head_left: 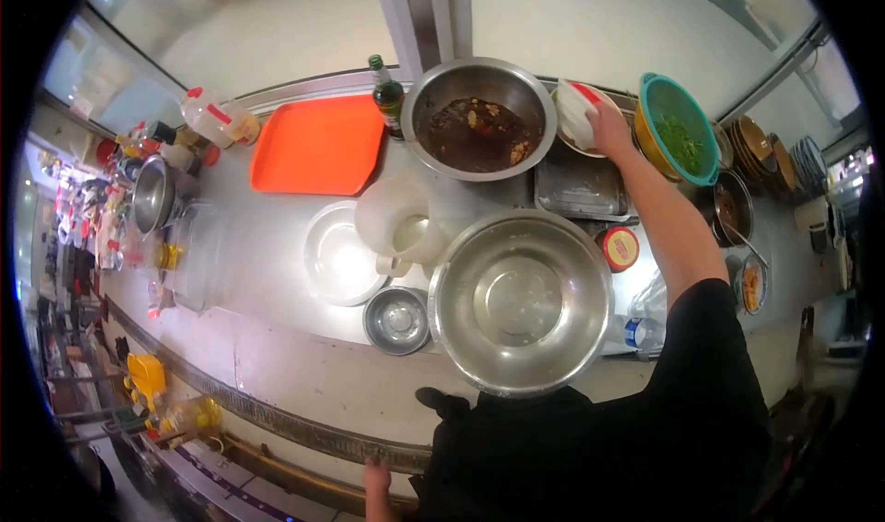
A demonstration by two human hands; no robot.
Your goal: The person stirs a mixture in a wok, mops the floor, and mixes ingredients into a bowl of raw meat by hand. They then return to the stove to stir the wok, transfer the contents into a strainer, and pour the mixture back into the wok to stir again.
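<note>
Beneath pale window panes, the steel worktop (pixel 263 264) is crowded by an orange tray (pixel 318 144), a green bottle (pixel 388 100), a basin (pixel 535 107) of dark sauce and a teal basket (pixel 671 96) of greens; its near side is blocked by a wide bowl (pixel 576 273). Between basin and basket, a white-and-red packet (pixel 576 107) is gripped by the right hand (pixel 607 127). Whether the lowered left hand (pixel 376 474) is closed cannot be told. Lettering on the red-rimmed lid (pixel 619 249) is too small to be read.

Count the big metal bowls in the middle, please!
2: the back bowl, holding brown food, beside the green bottle, and the front bowl, beside the small bowl. Both show clearly.
</note>
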